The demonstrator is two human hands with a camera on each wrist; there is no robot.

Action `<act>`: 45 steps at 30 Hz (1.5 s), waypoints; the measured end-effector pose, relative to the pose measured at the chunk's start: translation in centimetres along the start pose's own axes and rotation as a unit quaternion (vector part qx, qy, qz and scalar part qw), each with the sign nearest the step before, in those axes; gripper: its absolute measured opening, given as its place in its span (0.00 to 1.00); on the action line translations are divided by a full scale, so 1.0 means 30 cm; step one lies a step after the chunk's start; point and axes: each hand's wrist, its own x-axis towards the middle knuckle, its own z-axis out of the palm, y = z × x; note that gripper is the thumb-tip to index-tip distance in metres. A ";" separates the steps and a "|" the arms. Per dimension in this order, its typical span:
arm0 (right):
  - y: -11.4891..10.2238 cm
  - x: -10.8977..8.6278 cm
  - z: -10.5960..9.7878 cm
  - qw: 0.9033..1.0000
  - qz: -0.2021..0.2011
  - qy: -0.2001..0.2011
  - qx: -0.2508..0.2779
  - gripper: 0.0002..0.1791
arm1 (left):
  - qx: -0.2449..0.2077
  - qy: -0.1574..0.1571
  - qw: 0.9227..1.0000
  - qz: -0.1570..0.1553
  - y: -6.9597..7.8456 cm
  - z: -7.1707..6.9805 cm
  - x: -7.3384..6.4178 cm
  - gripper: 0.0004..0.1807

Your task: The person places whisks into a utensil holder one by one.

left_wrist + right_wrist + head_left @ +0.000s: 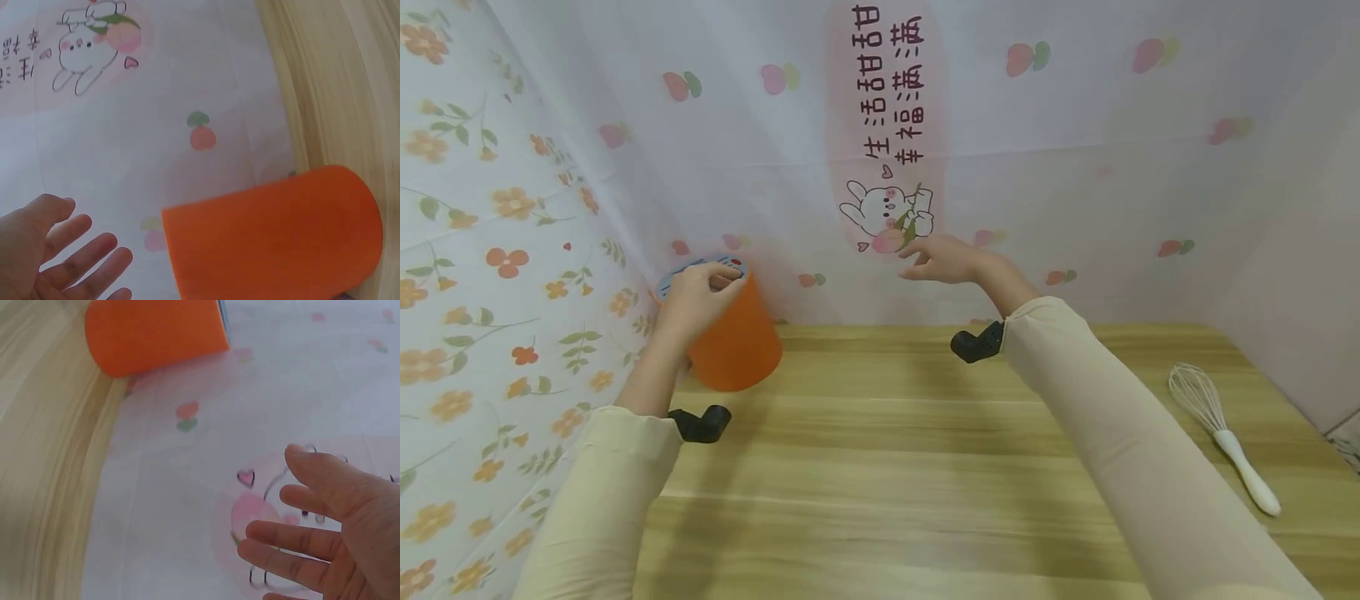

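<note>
Left grip (697, 293) — above orange container (741, 346)

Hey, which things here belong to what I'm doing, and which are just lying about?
Probably in use:
- orange tub, with your empty left hand near its top
- right hand, also empty

Just lying about:
- whisk, on the table, away from both hands
</note>
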 end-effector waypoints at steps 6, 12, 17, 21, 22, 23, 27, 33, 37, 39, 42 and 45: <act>-0.033 0.047 0.016 1.000 -0.021 -0.003 0.018 0.26 | -0.001 0.008 1.000 -0.018 -0.035 -0.030 -0.028 0.21; -0.094 0.105 0.031 0.999 -0.030 -0.013 -0.004 0.24 | 0.004 0.044 0.998 -0.048 -0.068 -0.070 -0.078 0.21; -0.150 0.153 0.037 0.999 -0.029 -0.024 -0.020 0.24 | 0.016 0.068 0.996 -0.059 -0.094 -0.098 -0.119 0.20; -0.190 0.178 0.050 0.999 -0.042 -0.026 -0.014 0.24 | 0.030 0.063 0.995 -0.075 -0.103 -0.119 -0.140 0.21; -0.201 0.185 0.056 0.999 -0.046 -0.023 -0.010 0.24 | 0.035 0.061 0.994 -0.079 -0.105 -0.123 -0.143 0.21; -0.212 0.192 0.065 0.999 -0.051 -0.020 -0.006 0.24 | 0.036 0.060 0.994 -0.082 -0.106 -0.128 -0.147 0.22; -0.263 0.234 0.112 0.997 -0.075 -0.008 -0.001 0.23 | 0.038 0.065 0.993 -0.090 -0.110 -0.137 -0.166 0.22; -0.323 0.294 0.195 0.996 -0.084 -0.013 0.011 0.25 | 0.020 0.064 0.992 -0.105 -0.115 -0.117 -0.193 0.25; -0.350 0.311 0.221 0.996 -0.081 0.005 0.036 0.26 | 0.007 0.064 0.991 -0.118 -0.110 -0.106 -0.203 0.26; -0.364 0.317 0.222 0.996 -0.078 0.013 0.049 0.26 | 0.003 0.067 0.990 -0.120 -0.104 -0.105 -0.204 0.26; -0.387 0.329 0.225 0.995 -0.077 0.017 0.058 0.26 | -0.014 0.074 0.990 -0.120 -0.097 -0.100 -0.201 0.26; -0.399 0.338 0.238 0.994 -0.078 0.023 0.070 0.26 | -0.041 0.082 0.988 -0.124 -0.088 -0.085 -0.197 0.25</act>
